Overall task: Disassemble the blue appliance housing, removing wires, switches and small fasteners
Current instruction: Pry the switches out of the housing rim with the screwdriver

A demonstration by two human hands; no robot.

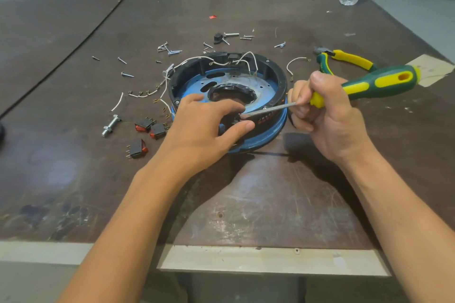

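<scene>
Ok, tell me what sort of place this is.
Probably a repair or teardown workbench: a scuffed dark brown wooden table, a green-and-yellow-handled screwdriver in the right hand, and loose silver screws and black rocker switches beside the round blue-and-black appliance housing.

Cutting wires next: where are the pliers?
Head view: the pliers lie far right on the table, just behind the screwdriver in the right hand.

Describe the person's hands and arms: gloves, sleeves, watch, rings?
No gloves on the left hand or the right hand, and no rings show on the visible fingers. The left forearm and right forearm are uncovered down to the frame's bottom edge: no sleeves, watch, bands or markings in view.
</scene>
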